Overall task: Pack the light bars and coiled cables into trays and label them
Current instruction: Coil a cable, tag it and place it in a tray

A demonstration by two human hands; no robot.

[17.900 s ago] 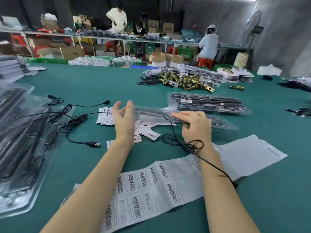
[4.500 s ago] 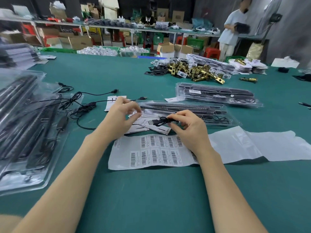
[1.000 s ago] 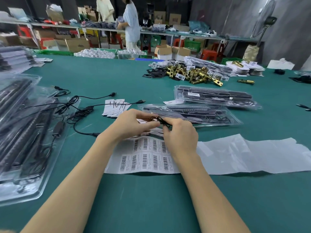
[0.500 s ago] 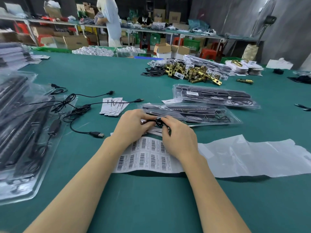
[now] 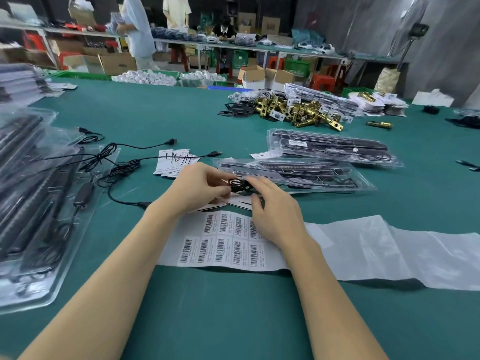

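A small black coiled cable [image 5: 237, 185] sits between my two hands, just above the table. My left hand [image 5: 198, 187] pinches it from the left and my right hand [image 5: 275, 211] grips it from the right. Right behind them lies a clear tray [image 5: 293, 174] with black light bars in it, and a second filled tray [image 5: 332, 148] lies farther back. A sheet of barcode labels [image 5: 223, 242] lies under my wrists. Loose black cables [image 5: 114, 165] sprawl on the table to the left.
A stack of clear trays with light bars [image 5: 33, 198] fills the left edge. White cards [image 5: 174, 162] lie behind my left hand. Empty label backing [image 5: 394, 250] stretches to the right. A pile of brass latches [image 5: 293, 110] sits far back. People work at benches beyond the table.
The cable has been wound into a small tight coil between my hands, which stay close together in front of the near tray. A person at the back has walked left.
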